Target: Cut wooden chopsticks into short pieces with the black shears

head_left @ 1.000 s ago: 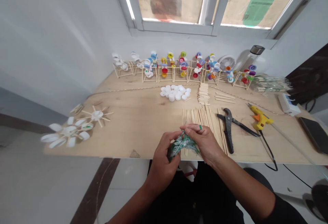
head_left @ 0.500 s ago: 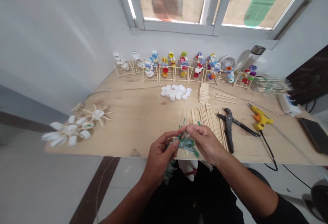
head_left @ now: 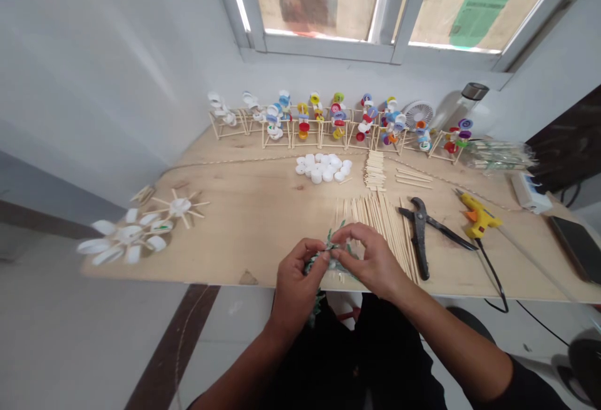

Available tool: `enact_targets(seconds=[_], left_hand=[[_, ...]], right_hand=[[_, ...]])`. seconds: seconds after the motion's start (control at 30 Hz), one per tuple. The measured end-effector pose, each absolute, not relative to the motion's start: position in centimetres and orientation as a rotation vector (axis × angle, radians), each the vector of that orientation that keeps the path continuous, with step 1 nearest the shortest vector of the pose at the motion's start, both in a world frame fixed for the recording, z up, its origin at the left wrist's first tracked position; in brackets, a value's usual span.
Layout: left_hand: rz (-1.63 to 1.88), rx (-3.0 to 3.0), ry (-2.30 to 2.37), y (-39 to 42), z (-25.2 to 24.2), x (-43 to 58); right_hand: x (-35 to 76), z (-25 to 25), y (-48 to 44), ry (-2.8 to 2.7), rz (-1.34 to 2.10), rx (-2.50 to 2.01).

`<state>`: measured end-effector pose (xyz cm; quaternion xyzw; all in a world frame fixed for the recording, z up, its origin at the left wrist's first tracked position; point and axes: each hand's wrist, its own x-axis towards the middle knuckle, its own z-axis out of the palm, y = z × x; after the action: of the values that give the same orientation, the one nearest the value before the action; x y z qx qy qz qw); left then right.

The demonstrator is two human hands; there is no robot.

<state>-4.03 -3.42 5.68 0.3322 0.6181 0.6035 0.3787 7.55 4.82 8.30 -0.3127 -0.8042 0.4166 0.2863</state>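
A crumpled, clear plastic wrapper with green print (head_left: 336, 265) is bunched between my two hands at the table's front edge. My left hand (head_left: 298, 285) pinches it with thumb and fingers, and a twisted part hangs below that hand. My right hand (head_left: 373, 263) has its thumb and index finger closed on the wrapper close to the left fingertips. Thin wooden sticks (head_left: 382, 225) lie spread just beyond my right hand. To their right rests a black-handled cutter (head_left: 419, 235), its handles apart.
White bottle caps (head_left: 323, 168) and short stick pieces (head_left: 374, 170) lie mid-table. Cap-wheel models on stick frames (head_left: 303, 131) line the wall. A yellow glue gun (head_left: 479, 215) and a phone (head_left: 575, 244) are at right. Two white wheels, a petalled one (head_left: 129, 236) and a spoked one (head_left: 181, 208), lie left.
My right hand has shifted its grip, its fingers now curled above the wrapper near my left fingertips. The wrapper is bunched more tightly, with less of it spread under the right hand.
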Motion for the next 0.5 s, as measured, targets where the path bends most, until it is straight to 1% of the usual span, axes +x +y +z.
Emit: enact_targets(seconds=[0.13, 0.23, 0.3, 0.37, 0.5], left_hand=[[1.553, 0.942, 1.64, -3.5, 5.9, -3.6], [1.562, 0.919, 1.622, -3.5, 5.9, -3.2], [1.565, 0.894, 1.605, -3.5, 6.0, -3.0], [1.563, 0.892, 1.597, -3.5, 6.0, -2.9], [1.562, 0.931, 1.62, -3.5, 6.0, -2.9]], right_hand=[[7.3, 7.8, 4.3, -2.359, 0.469, -0.781], [7.1, 7.4, 4.0, -2.341, 0.163, -0.76], [7.1, 7.1, 3.9, -2.283, 0.069, -0.76], [7.2, 7.0, 3.7, -2.219, 0.058, -0.735], [7.5, 6.9, 3.1, -2.149, 0.216, -0.668]])
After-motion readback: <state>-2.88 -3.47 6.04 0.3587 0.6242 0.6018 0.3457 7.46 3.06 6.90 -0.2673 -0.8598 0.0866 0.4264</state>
